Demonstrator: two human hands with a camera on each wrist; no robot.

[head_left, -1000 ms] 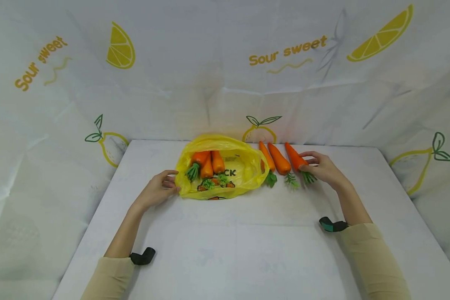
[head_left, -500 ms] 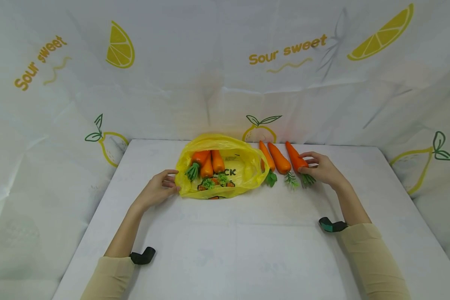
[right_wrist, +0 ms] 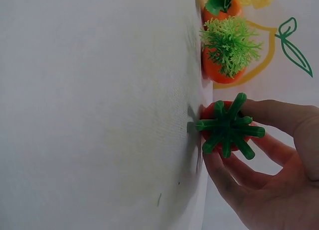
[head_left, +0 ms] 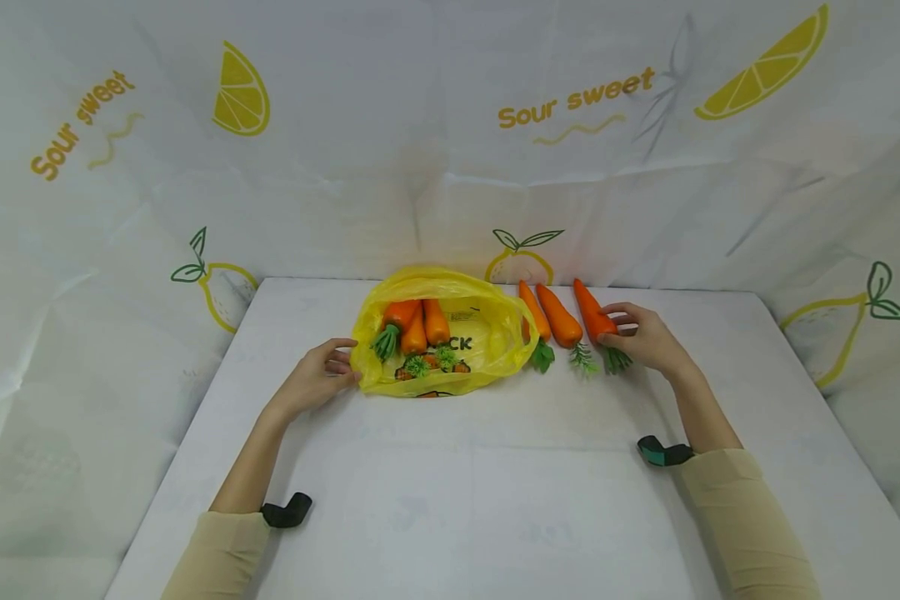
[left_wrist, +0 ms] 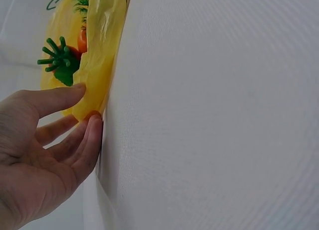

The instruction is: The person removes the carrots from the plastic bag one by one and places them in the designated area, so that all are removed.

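Observation:
A yellow plastic bag (head_left: 487, 358) lies on its side with its mouth toward me; several orange toy carrots (head_left: 437, 323) with green tops are inside. My left hand (head_left: 317, 379) holds the bag's left edge, thumb on the near side and fingers behind it in the left wrist view. To the right of the bag, my right hand (head_left: 648, 340) grips a carrot (head_left: 588, 310) near its stubby green stems (right_wrist: 227, 125), thumb on one side and fingers on the other. This carrot lies on or just over the table, tip pointing away; contact beneath is unclear.
Two more carrots lie between the bag and the right hand: one with feathery leaves (head_left: 559, 317) and one with broad leaves (head_left: 536, 315), close to the bag. A white table (head_left: 450, 500) spreads in front. Behind it rises a lemon-printed white cloth (head_left: 390, 192).
The carrot in my right hand has shifted slightly away from me and its tip has swung a little to the right. My left hand and the bag look nearly unchanged.

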